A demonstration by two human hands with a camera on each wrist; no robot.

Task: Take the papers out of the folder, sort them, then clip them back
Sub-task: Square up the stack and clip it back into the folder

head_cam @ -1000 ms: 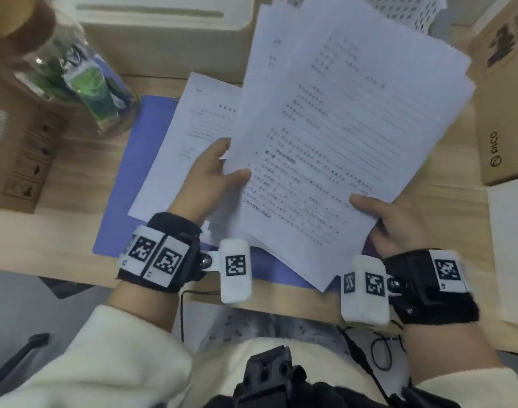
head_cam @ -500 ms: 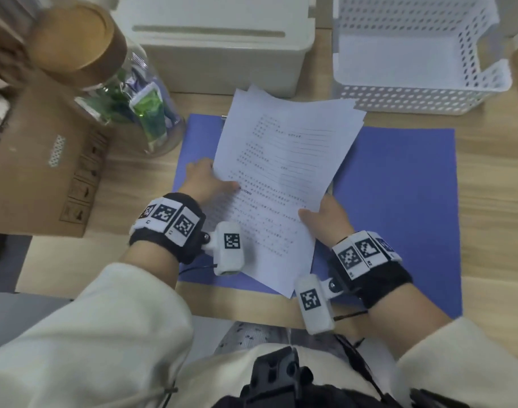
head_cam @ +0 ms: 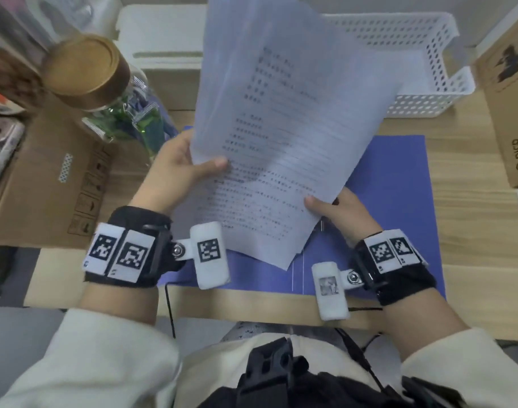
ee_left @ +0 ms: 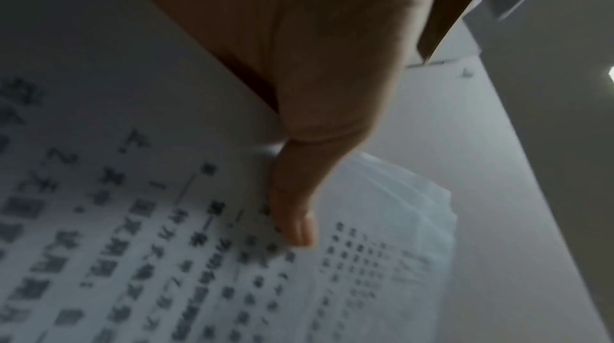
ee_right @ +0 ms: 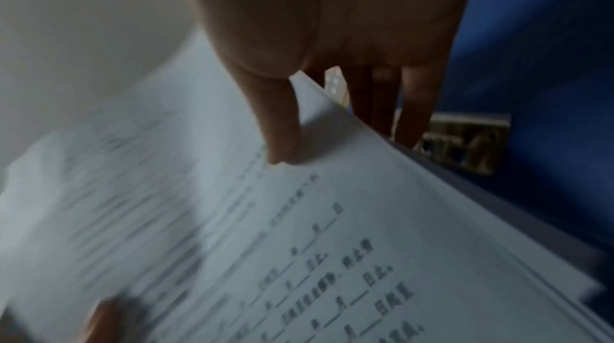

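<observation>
I hold a stack of white printed papers (head_cam: 284, 136) tilted up above the open blue folder (head_cam: 399, 184) on the wooden desk. My left hand (head_cam: 190, 166) pinches the stack's left edge, thumb on the printed face (ee_left: 292, 220). My right hand (head_cam: 328, 210) pinches the lower right edge, thumb on top (ee_right: 282, 138) and fingers underneath. The papers (ee_right: 299, 243) fill both wrist views. In the right wrist view, the folder's metal clip (ee_right: 465, 143) shows on the blue cover (ee_right: 538, 86) just beyond my fingers.
A white perforated basket (head_cam: 413, 69) and a white box (head_cam: 160, 54) stand at the back. A glass jar with a wooden lid (head_cam: 104, 92) is at the left beside a cardboard box (head_cam: 54, 178). Another cardboard box (head_cam: 508, 107) sits at the right.
The stack, lying low over the folder half a second ago, is lifted and tilted up toward the camera. Both hands keep their hold on its edges.
</observation>
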